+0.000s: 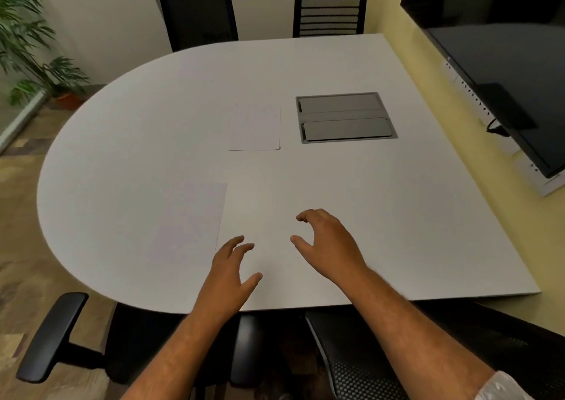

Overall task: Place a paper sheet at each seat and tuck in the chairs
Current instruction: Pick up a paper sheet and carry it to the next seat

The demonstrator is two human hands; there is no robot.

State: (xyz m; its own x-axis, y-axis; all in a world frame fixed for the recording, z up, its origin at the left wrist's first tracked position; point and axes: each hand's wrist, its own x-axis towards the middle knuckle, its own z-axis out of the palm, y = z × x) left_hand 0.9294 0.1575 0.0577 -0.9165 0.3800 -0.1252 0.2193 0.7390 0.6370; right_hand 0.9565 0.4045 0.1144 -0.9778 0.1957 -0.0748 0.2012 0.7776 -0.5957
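A white paper sheet (191, 221) lies flat near the table's front left edge. A small stack of white paper (256, 127) rests in the middle of the white table (412, 216). My left hand (227, 280) hovers open just right of the near sheet, fingers spread and holding nothing. My right hand (328, 243) hovers open over bare tabletop, fingers curled and apart. Two black chairs stand at the near edge: one at the left (58, 338), one at the right (382, 357). Two more black chairs (198, 17) (330, 11) stand at the far edge.
A grey cable box lid (345, 117) is set into the table right of the stack. A dark monitor (501, 63) hangs on the yellow wall at right. A potted plant (30, 48) stands at the far left.
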